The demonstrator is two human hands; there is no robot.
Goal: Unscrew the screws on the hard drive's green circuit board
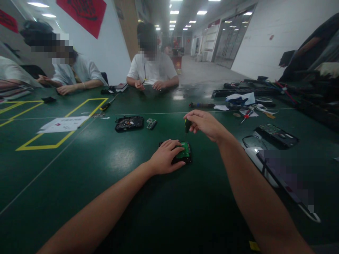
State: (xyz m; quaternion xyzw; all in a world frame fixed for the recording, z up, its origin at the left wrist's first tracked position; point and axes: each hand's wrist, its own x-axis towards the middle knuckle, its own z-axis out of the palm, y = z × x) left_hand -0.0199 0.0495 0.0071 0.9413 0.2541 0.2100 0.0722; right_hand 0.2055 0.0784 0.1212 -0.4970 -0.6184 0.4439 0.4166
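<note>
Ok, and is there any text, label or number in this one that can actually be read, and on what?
No text is legible.
Red wall hanging: dark design, cropped, unreadable.
Smaller red hanging, far left: too blurred.
White sheet on the table: print and a red mark, too small.
Green circuit board under the left hand: markings unreadable.
Screwdriver in the right hand: no label shows.

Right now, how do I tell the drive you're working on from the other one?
On the green table, near its middle, the drive lies under the left hand, beneath the screwdriver in the right hand. Its green board faces up; the other drive sits untouched farther back, dark side up.
</note>
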